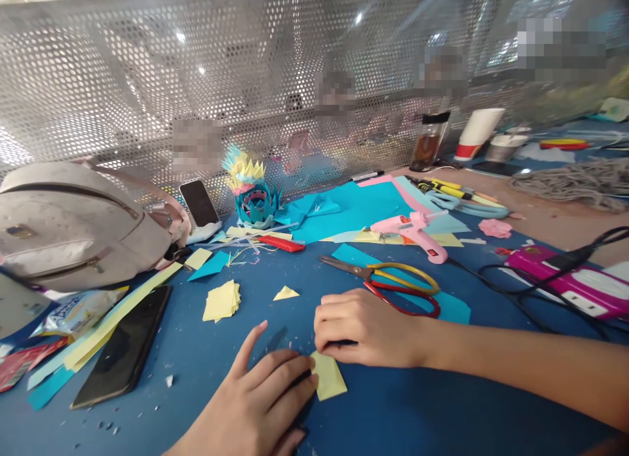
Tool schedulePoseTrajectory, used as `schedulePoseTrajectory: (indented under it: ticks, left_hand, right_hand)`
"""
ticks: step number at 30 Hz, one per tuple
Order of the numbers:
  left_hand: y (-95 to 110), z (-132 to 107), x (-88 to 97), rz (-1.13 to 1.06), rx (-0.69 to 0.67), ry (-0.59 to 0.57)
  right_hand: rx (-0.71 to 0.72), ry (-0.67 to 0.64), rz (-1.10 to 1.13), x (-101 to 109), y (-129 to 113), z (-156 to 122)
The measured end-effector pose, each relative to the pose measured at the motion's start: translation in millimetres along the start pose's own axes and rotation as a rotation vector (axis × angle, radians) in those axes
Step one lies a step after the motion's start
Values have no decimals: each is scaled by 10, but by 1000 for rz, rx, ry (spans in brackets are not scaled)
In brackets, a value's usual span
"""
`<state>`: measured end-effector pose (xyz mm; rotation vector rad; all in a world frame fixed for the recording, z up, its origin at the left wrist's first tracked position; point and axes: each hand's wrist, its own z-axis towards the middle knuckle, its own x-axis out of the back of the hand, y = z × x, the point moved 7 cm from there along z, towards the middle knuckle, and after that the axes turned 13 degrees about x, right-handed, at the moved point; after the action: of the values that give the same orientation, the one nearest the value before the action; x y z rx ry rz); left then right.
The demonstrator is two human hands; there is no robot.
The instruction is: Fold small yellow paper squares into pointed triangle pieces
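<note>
A small folded yellow paper piece [329,377] lies on the blue table surface [393,410] near the front. My left hand [260,397] lies over its left edge, fingers pressed together onto it, index finger raised. My right hand [363,328] is curled, fingertips pressing the paper's top edge. A stack of yellow paper squares [222,301] and a small yellow triangle [285,293] lie just beyond my hands. Yellow-and-red-handled scissors [393,284] rest behind my right hand.
A pink glue gun [417,232] with its black cord [515,285], a paper flower model [251,194], a red comb [282,244], two phones [125,348], a grey bag [73,223], cyan paper sheets [354,207] and a perforated metal screen [246,82] surround the spot.
</note>
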<state>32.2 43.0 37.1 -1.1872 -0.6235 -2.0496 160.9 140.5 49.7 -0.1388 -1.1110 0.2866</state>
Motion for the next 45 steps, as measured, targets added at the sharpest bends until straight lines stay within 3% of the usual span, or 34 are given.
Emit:
schedulePoseTrajectory:
  ticks: [5,10,16,24,30,36,40,44,45]
  left_hand:
    - [-28,-24,-40,64,-8,-59]
    - [-16,-45,-64,67,-33,0]
    - [-3,-48,-76,91,-60,-10]
    - [-5,-15,-23,93,-79,-79]
    - [-42,-7,-16,111,-73,-185]
    - [-28,-13,-4,99,-128,-172]
    - [-3,18,48,97,-112,-148]
    - [-1,45,48,134,-93,-237]
    - [1,50,74,120,-96,-205]
  right_hand:
    - [139,-31,-151,19,-37,-9]
    - [189,-24,-190,49,-32,-1]
    - [248,-36,-225,59,-65,6]
    - [187,-43,-198,34,-33,-11]
    - [247,-86,-263,44,-100,-4]
    - [301,-187,-246,98,-133,40]
    - [210,-180,-224,73,-98,52]
    - [-54,-168,-169,17,-15,70]
    - [-123,-171,-129,5,3,72]
